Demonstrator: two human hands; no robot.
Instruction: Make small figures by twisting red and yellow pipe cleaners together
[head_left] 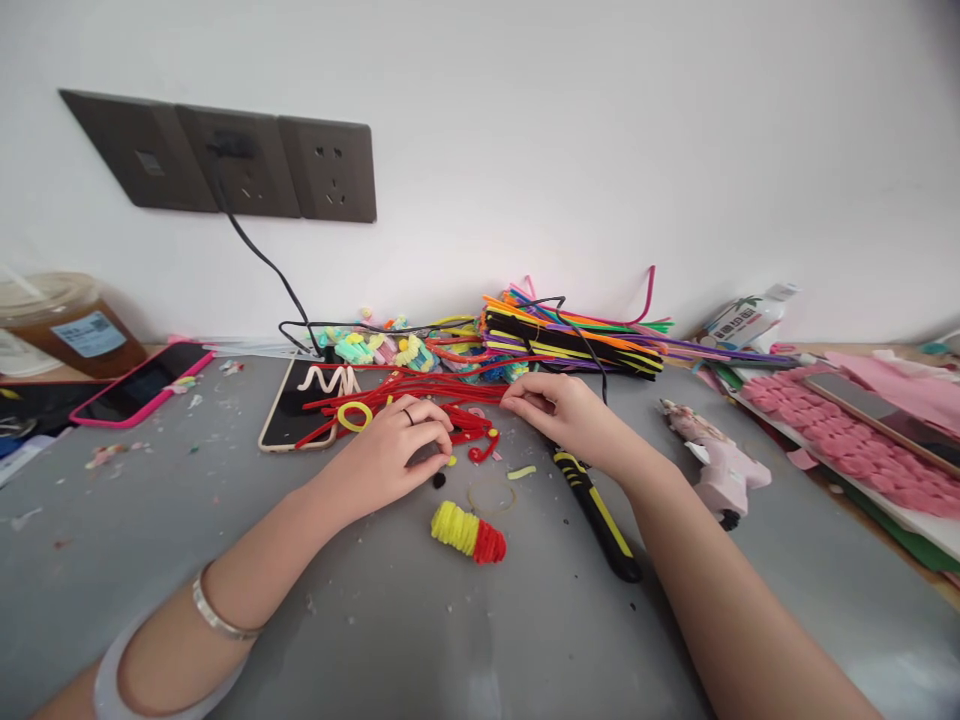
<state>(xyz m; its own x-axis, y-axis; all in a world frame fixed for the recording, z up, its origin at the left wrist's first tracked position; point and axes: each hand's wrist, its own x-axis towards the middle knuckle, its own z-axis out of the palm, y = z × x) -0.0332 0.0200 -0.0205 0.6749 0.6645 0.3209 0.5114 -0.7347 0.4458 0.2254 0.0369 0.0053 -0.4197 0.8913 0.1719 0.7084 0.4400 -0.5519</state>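
Note:
My left hand rests on the grey table, fingers curled and pinched near a bundle of red pipe cleaners. What the fingertips hold is too small to make out. My right hand is curled over the right end of the same red bundle, its fingers pressed together on the stems. A coiled yellow and red pipe-cleaner piece lies in front of both hands. A small yellow ring sits beside my left hand.
A black and yellow hand tool lies under my right wrist. A pink glue gun is to the right. A heap of coloured pipe cleaners lines the wall. Two phones, a drink cup and pink felt surround them.

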